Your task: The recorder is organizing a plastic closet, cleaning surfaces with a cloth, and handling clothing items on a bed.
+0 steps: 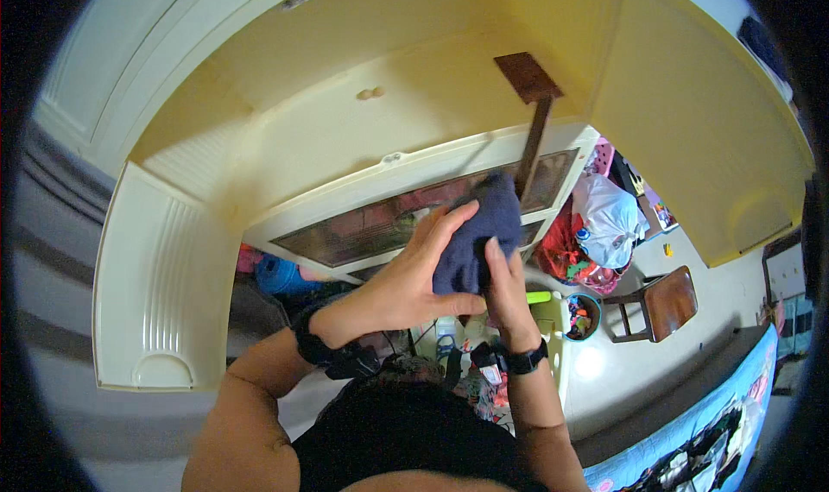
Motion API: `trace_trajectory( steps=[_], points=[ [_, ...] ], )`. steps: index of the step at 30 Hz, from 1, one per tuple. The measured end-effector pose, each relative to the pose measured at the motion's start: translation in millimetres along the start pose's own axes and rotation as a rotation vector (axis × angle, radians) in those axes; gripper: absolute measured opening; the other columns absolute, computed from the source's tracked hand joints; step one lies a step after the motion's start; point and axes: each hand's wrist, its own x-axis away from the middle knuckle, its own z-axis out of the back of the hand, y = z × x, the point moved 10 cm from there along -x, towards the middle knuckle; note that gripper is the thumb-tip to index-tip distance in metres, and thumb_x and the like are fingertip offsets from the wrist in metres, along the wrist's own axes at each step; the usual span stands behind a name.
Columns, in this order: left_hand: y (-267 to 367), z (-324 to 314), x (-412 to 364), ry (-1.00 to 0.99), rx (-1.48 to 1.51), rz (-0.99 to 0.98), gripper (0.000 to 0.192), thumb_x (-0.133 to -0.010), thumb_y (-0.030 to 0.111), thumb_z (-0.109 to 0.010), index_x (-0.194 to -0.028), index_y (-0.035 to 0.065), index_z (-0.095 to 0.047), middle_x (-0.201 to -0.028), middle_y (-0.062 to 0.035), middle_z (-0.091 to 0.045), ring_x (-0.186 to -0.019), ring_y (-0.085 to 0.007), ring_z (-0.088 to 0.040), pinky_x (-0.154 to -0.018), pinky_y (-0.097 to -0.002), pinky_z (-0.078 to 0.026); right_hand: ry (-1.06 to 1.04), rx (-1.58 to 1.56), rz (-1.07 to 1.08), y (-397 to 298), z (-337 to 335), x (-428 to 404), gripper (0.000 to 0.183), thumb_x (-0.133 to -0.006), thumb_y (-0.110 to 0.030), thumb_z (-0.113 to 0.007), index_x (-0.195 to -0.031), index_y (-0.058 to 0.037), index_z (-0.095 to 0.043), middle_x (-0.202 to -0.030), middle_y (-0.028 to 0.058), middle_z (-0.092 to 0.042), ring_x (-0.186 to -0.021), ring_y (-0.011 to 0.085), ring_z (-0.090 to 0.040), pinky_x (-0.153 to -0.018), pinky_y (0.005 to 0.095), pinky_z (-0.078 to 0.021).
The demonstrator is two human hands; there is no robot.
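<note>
A bundled dark blue cloth (482, 233) is held between my two hands in front of an open cream plastic cabinet (388, 116). My left hand (421, 272) presses against its left side, fingers reaching up along it and thumb below. On the lower right, my right hand (507, 291) grips the same cloth, its thumb resting on the front. Behind the cloth, a brown strip (536, 142) hangs from a brown rectangular piece (528, 76) on the cabinet's inside. What exactly the cloth is cannot be told. Dark bands circle both wrists.
Open cabinet doors stand at the left (162, 298) and right (706, 123). Right of the lower cabinet lie a tied white plastic bag (605, 217), a red bag (560, 243) and a round bin (583, 317). A brown-seated chair (670, 304) and a blue-covered bed (699, 421) are farther right.
</note>
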Motion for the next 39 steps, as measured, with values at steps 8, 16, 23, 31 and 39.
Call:
trace_trajectory(
  steps=[8,16,23,31,39],
  points=[
    [-106,161,28,0.597,0.438,0.365,0.057,-0.078,0.001,-0.069,-0.130,0.0032,-0.047,-0.112,-0.0101,-0.063,-0.097,-0.0205,-0.064,-0.085,-0.0336,-0.053,-0.353,0.198,-0.101,3,-107,-43,0.042,-0.103,-0.038,-0.042,-0.134,-0.0101,-0.048,-0.080,-0.0021,-0.052,-0.059,0.0053,-0.040,-0.052,0.0194,-0.0329],
    [-259,265,60,0.240,-0.499,0.752,0.078,-0.075,0.026,-0.076,-0.140,0.0047,-0.038,-0.108,-0.0197,-0.062,-0.090,-0.0264,-0.066,-0.067,-0.0336,-0.058,-0.030,0.651,0.400,-22,-84,-95,0.022,-0.098,-0.015,-0.051,-0.112,0.0018,-0.054,-0.093,0.0116,-0.056,-0.082,0.0220,-0.056,-0.073,0.0334,-0.0460],
    [-330,252,29,-0.286,-0.591,1.045,0.061,-0.073,0.035,-0.074,-0.116,-0.0048,-0.057,-0.090,-0.0205,-0.065,-0.061,-0.0274,-0.063,-0.050,-0.0377,-0.051,0.142,0.793,0.628,-62,-34,-107,0.028,-0.097,-0.012,-0.049,-0.119,0.0042,-0.052,-0.124,0.0186,-0.050,-0.111,0.0335,-0.053,-0.097,0.0386,-0.0422],
    [-327,173,-90,-0.165,-0.076,0.790,0.066,-0.078,0.011,-0.065,-0.141,0.0149,-0.045,-0.101,-0.0073,-0.064,-0.077,-0.0173,-0.064,-0.062,-0.0324,-0.053,0.158,0.659,0.566,-69,-1,-114,0.028,-0.097,-0.011,-0.049,-0.120,0.0038,-0.052,-0.121,0.0155,-0.051,-0.111,0.0302,-0.054,-0.099,0.0352,-0.0404],
    [-214,41,-166,-0.586,-0.246,0.367,0.065,-0.073,0.013,-0.071,-0.136,0.0120,-0.053,-0.103,-0.0066,-0.067,-0.091,-0.0144,-0.062,-0.080,-0.0292,-0.050,0.180,0.696,0.644,-68,-10,-113,0.030,-0.096,-0.010,-0.049,-0.123,0.0027,-0.052,-0.124,0.0154,-0.049,-0.113,0.0286,-0.052,-0.099,0.0349,-0.0404]
  ],
)
